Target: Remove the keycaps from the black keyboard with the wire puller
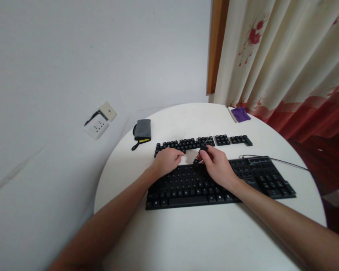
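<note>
A black keyboard (186, 202) lies on the white round table, with bare switches over much of its left part and keycaps on its lower rows. Behind it, loose black keycaps (188, 143) stand in rows. My left hand (167, 161) is curled above the keyboard's upper left edge. Its fingertips are beside the keycap rows, and whatever they may pinch is hidden. My right hand (217, 165) grips a small black-handled wire keycap puller (203, 148), its thin wires pointing up and away. A black keycap (196, 162) shows just below those fingers.
At the back left sits a grey pouch (143, 129) with a black loop. A purple cloth (241, 114) lies at the far right edge. The keyboard cable (288, 161) runs off to the right. A wall with a socket (96, 126) borders the left, a curtain (288, 67) the right.
</note>
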`<state>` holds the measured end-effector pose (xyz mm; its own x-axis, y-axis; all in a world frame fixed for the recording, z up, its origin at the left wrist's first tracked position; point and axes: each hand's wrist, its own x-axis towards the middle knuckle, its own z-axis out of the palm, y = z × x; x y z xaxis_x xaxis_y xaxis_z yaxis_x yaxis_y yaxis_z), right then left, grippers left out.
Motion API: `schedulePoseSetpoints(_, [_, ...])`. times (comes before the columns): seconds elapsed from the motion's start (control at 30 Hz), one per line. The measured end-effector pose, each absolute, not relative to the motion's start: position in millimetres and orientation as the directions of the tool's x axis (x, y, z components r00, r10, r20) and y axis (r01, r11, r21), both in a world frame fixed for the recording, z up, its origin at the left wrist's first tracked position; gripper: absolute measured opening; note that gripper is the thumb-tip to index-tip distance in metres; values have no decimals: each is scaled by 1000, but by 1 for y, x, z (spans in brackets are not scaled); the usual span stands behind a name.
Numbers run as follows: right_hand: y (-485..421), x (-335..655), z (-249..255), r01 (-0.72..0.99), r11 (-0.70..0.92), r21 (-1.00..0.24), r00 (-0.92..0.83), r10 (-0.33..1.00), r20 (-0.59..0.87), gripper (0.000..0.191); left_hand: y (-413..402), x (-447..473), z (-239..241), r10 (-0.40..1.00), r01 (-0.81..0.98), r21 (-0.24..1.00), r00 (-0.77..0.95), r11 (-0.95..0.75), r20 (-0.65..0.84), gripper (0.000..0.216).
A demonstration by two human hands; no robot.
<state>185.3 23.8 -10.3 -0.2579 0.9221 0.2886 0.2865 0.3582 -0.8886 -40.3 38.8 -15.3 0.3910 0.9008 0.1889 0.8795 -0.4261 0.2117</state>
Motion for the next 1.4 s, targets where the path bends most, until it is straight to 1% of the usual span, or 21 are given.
schedulePoseSetpoints(0.17, [24, 185, -9, 292, 357, -887, -257, 923, 287, 29, 38, -41, -14, 914, 880, 252, 369, -402, 171, 28])
schedulePoseSetpoints(0.23, [24, 185, -9, 292, 354, -888, -252, 925, 286, 29, 37, -40, -11, 913, 875, 270, 359, -402, 196, 25])
schedulePoseSetpoints(0.4, [24, 184, -10, 278, 349, -895, -254, 925, 282, 29, 29, -34, 1, 872, 842, 351, 251, -411, 420, 19])
schedulePoseSetpoints(0.43, [23, 184, -10, 279, 351, -894, -257, 924, 283, 29, 27, -31, 4, 852, 818, 367, 259, -444, 455, 18])
schedulePoseSetpoints(0.5, [23, 184, -10, 286, 363, -887, -264, 920, 291, 29, 23, -27, 8, 799, 739, 377, 356, -558, 485, 14])
schedulePoseSetpoints(0.57, [22, 184, -10, 294, 377, -878, -270, 914, 302, 28, 19, -23, 11, 728, 643, 363, 499, -674, 469, 9])
schedulePoseSetpoints(0.63, [22, 184, -10, 295, 385, -874, -272, 911, 310, 28, 16, -20, 12, 675, 590, 333, 594, -735, 437, 11])
schedulePoseSetpoints(0.73, [23, 184, -11, 289, 377, -880, -262, 915, 306, 29, 14, -18, 10, 654, 609, 256, 630, -751, 420, 19])
schedulePoseSetpoints(0.87, [25, 183, -14, 268, 342, -901, -250, 927, 278, 29, 14, -16, 8, 639, 650, 138, 646, -747, 418, 19])
schedulePoseSetpoints(0.93, [25, 183, -14, 258, 332, -907, -252, 930, 268, 29, 13, -15, 8, 634, 656, 106, 656, -747, 409, 18])
schedulePoseSetpoints(1.0, [24, 183, -14, 265, 343, -901, -260, 925, 275, 29, 13, -14, 8, 632, 652, 106, 662, -751, 404, 17])
schedulePoseSetpoints(1.13, [24, 182, -13, 289, 368, -883, -272, 917, 293, 31, 13, -13, 7, 631, 633, 143, 669, -761, 393, 15])
schedulePoseSetpoints(1.27, [26, 180, -13, 212, 301, -930, -246, 937, 248, 30, 13, -14, 7, 629, 621, 169, 667, -766, 401, 15])
schedulePoseSetpoints(1.4, [27, 180, -11, 133, 254, -958, -245, 945, 217, 30, 13, -14, 5, 654, 603, 267, 630, -752, 419, 14])
